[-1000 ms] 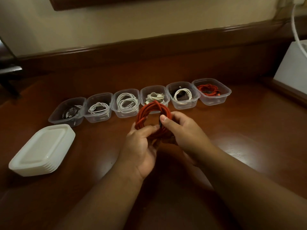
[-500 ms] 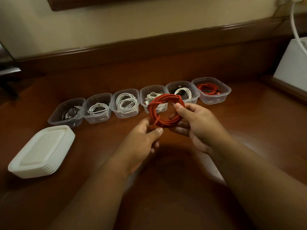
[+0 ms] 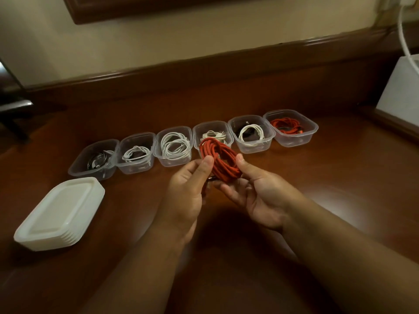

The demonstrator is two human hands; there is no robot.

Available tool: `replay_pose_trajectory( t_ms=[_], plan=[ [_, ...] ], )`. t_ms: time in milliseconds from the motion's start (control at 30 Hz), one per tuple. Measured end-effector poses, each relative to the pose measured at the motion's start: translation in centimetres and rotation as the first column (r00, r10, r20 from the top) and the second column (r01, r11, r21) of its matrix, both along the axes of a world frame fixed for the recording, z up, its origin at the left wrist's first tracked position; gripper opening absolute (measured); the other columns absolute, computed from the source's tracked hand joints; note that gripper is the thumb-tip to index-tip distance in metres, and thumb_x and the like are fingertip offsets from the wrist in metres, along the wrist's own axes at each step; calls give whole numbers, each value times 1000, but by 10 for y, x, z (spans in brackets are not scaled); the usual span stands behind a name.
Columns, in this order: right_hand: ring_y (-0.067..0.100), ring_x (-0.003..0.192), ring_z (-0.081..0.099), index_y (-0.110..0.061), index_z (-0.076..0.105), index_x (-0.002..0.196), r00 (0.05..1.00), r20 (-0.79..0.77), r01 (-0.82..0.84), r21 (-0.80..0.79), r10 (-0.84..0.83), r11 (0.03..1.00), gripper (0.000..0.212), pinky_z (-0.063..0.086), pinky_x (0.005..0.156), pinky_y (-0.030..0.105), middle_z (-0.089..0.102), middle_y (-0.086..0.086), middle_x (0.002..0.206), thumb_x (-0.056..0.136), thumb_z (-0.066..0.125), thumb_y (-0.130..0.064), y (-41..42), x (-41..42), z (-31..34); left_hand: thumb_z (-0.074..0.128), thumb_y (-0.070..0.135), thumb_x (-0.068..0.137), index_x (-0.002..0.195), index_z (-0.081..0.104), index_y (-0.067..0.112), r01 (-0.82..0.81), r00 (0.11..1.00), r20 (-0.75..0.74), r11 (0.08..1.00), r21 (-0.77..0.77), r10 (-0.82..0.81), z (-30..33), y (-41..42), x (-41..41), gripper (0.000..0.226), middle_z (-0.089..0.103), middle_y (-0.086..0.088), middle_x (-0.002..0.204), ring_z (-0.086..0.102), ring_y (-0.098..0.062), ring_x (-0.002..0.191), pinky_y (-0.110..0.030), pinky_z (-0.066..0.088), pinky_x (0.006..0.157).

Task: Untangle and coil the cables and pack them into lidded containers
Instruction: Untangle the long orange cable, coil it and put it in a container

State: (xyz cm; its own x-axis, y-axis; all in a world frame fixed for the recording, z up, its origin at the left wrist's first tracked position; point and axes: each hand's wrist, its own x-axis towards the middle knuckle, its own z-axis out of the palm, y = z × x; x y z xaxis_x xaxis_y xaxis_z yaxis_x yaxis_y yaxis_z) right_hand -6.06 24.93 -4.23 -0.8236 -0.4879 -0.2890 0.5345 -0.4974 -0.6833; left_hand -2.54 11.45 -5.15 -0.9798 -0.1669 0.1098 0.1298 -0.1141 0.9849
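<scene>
A coiled red cable (image 3: 218,160) is held between both hands above the wooden table (image 3: 340,182), just in front of the row of clear containers (image 3: 251,134). The left hand (image 3: 186,189) is closed on the coil's left side, thumb pressed over the strands, and the right hand (image 3: 258,193) cradles the right side, thumb on top and fingers curled beneath. A loose end appears to hang between the palms, though it is too dark there to be sure.

The cable looks braided, light and soft, so the loops are likely to spring apart if pressure is eased. It is best pinched across all the strands at once, on opposite sides of the ring, as is being done here.

Six open containers are lined up behind the hands, each already holding a cable: mostly white ones, and another red one (image 3: 286,125) at the far right. A stack of white lids (image 3: 60,211) is set to the left, well apart from the hands. A white box (image 3: 401,91) is seen at the right edge.
</scene>
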Motion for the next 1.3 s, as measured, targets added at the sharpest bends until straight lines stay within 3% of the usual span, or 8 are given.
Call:
replay_pose_trajectory(
  t_ms=[133,233,300,400,667,833,967,1300],
  plan=[
    [19,55,66,-3,61,104,959,-209,-47,550,192,834,45,54,49,26,68,10,68,99,47,-46,-4,5,-1,64,51,82,93,72,14,-95,995,-22,995,6,96,2,-2,-1,40,72,-8,82,60,-13,75,-31,42,71],
    [9,65,57,-22,57,94,776,-572,406,775,265,484,25,44,57,23,63,-1,81,92,62,-46,4,-2,-7,60,44,82,88,69,14,-119,993,11,993,-1,119,3,-2,-1,31,72,2,74,62,-5,65,-28,40,64],
    [8,72,53,-29,54,94,562,-796,616,585,227,528,18,43,62,20,56,-6,87,88,70,-34,9,-4,-9,62,42,83,87,70,11,-101,994,31,995,-17,101,4,-3,-1,32,71,0,72,62,-7,64,-27,42,63],
    [7,82,58,-36,60,115,407,-864,501,483,297,719,32,51,73,22,57,-9,99,90,69,-20,7,-2,-12,76,45,73,92,71,1,-44,996,82,998,-33,47,6,-5,0,49,72,-19,83,64,-20,73,-37,44,73],
    [1,55,57,-28,68,86,653,-754,357,389,71,849,17,49,54,18,61,-4,76,90,69,-11,-1,8,-9,71,40,68,84,80,14,23,981,186,992,125,-46,6,0,4,32,73,-20,92,67,-33,85,-55,45,95],
    [12,70,65,-28,61,84,614,-789,526,445,39,725,14,57,58,29,65,-2,78,96,62,-20,0,2,-13,71,26,69,93,77,11,57,989,126,993,105,-71,-3,-1,2,29,74,-13,91,69,-18,78,-28,51,67],
    [25,82,66,-28,60,84,699,-715,466,449,-6,762,17,60,72,46,65,2,83,98,57,-18,-3,0,-17,67,9,83,96,74,11,-81,994,79,992,93,74,-10,4,-3,15,76,-15,93,73,-24,85,-36,59,71],
    [15,67,57,-17,59,86,831,-556,246,420,33,874,12,49,65,31,64,1,72,97,59,-23,-10,3,-19,75,18,85,78,65,36,-325,944,-218,797,-509,246,-19,-7,-9,22,70,12,75,66,1,68,-22,52,62]
  ],
)
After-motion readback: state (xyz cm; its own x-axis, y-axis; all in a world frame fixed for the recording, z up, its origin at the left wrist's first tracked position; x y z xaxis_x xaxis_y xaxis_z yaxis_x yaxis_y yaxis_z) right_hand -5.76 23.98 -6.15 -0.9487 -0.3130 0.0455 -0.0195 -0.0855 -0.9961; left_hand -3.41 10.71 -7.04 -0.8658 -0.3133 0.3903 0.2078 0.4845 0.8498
